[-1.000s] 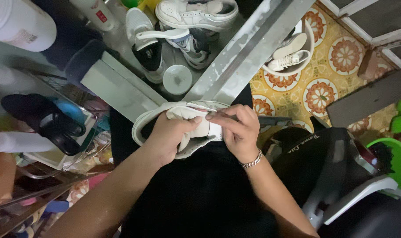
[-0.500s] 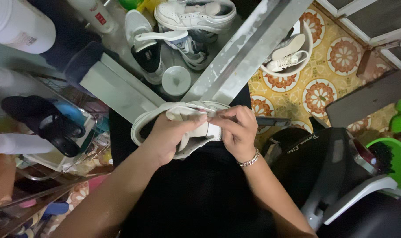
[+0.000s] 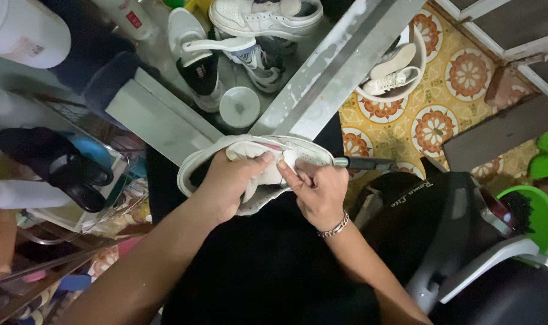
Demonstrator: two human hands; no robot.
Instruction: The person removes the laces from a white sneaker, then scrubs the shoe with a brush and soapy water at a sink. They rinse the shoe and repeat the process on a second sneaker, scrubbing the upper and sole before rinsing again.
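Far left, a black sandal (image 3: 57,162) lies in a wire rack (image 3: 114,159), parked out of the way, with a white bottle (image 3: 21,194) lying just below it. Up top, a metal sink (image 3: 226,78) holds a heap of sneakers (image 3: 250,36) and a small white cup (image 3: 240,107), so wet footwear is kept together there.

Now to the middle: the white sneaker (image 3: 310,153) sits on the person's lap, just below the sink's edge, opening turned up toward the camera. The left hand (image 3: 226,186) is clenched around the shoe's side and collar, thumb pressing onto the tongue, which looks like a bracing grip to keep the shoe from rolling. The right hand (image 3: 319,192), bracelet at the wrist, has its fingers pinched at the tongue near the thumb, while a dark handle (image 3: 367,162) sticks out to the right from under that hand; whether the hand grips it, I cannot tell.

Further right, a white basin (image 3: 400,66) on the patterned floor tiles (image 3: 436,129) holds another pale shoe. A dark bag (image 3: 430,222) sits close by the right forearm, and a green tub (image 3: 541,213) rests at the far edge.
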